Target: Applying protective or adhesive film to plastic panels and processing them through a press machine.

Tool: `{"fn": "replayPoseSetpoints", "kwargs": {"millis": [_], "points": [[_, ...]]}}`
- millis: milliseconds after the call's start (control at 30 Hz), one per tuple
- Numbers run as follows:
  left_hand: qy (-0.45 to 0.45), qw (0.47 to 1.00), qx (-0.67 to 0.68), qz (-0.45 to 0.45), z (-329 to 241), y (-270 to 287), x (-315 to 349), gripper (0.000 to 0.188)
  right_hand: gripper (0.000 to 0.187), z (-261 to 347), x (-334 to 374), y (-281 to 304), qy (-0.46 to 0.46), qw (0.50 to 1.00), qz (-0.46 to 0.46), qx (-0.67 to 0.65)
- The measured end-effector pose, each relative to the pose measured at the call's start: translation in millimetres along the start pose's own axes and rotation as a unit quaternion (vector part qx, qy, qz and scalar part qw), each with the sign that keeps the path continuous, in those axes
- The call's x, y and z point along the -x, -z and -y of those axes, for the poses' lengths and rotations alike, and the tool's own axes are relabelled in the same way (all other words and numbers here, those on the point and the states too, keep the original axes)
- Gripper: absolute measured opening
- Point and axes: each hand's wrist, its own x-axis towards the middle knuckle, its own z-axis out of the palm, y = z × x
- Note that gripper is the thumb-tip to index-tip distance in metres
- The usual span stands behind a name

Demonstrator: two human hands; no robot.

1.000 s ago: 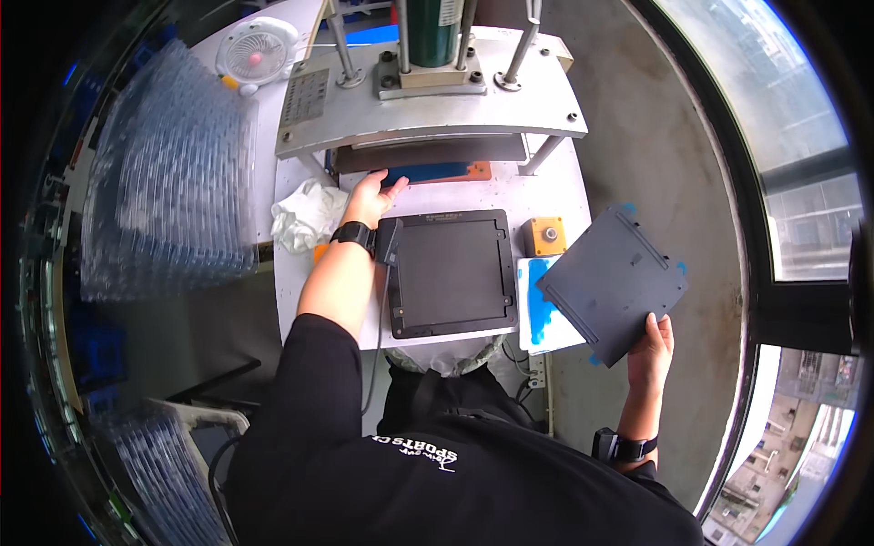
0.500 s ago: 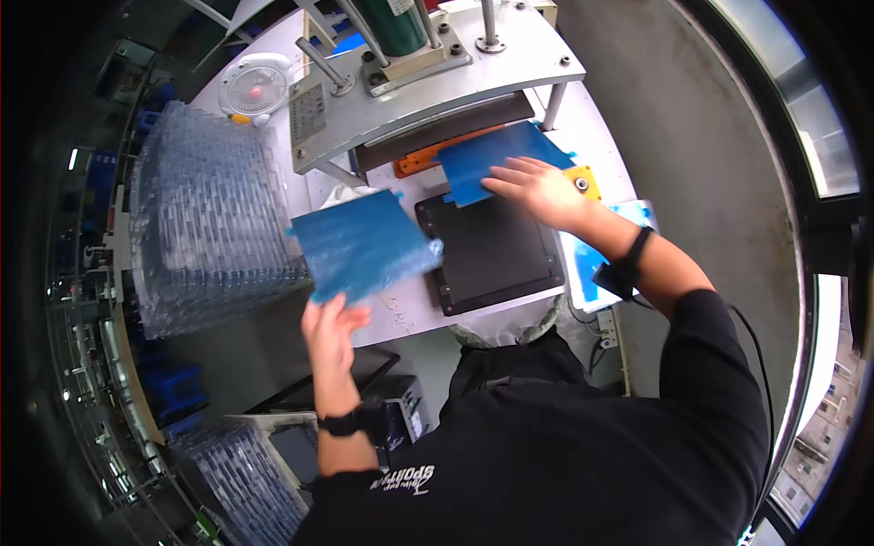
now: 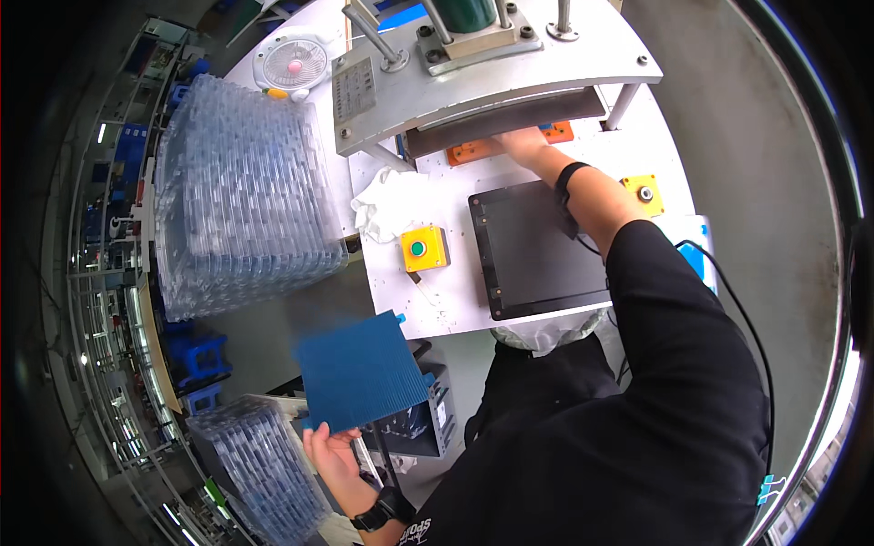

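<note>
My left hand (image 3: 335,457) pinches the lower left corner of a thin blue sheet (image 3: 364,371). The sheet is tilted and held off the table, left of the table's front edge, with small blue tabs at its corners. My right hand (image 3: 524,146) reaches under the upper plate of a metal press (image 3: 492,86), over an orange base plate (image 3: 473,151). The press hides its fingers, so their grip does not show. A bit of blue shows beside that hand. Below my right forearm lies a black flat plate (image 3: 537,250) on the white table.
Yellow button boxes stand left (image 3: 426,248) and right (image 3: 645,193) of the black plate. A white cloth (image 3: 387,202) lies by the press leg. At the left rises a tall stack of clear plastic trays (image 3: 246,191), with a small fan (image 3: 293,65) behind. More trays (image 3: 264,464) stand low at the left.
My left hand has carried its blue sheet down toward me, off the table, uncovering a yellow button box. My right hand has moved from the other blue sheet's near side to under the press.
</note>
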Motion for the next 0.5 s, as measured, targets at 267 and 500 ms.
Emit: {"fn": "replayPoseSetpoints", "kwargs": {"millis": [267,500], "points": [[0.012,0.997,0.057,-0.045,8,28,-9,0.014,0.054,6,17,20,0.010,0.983,0.168,0.078],[0.017,0.997,0.060,-0.039,11,45,-16,0.019,0.061,17,20,27,-0.010,0.989,0.131,0.065]]}}
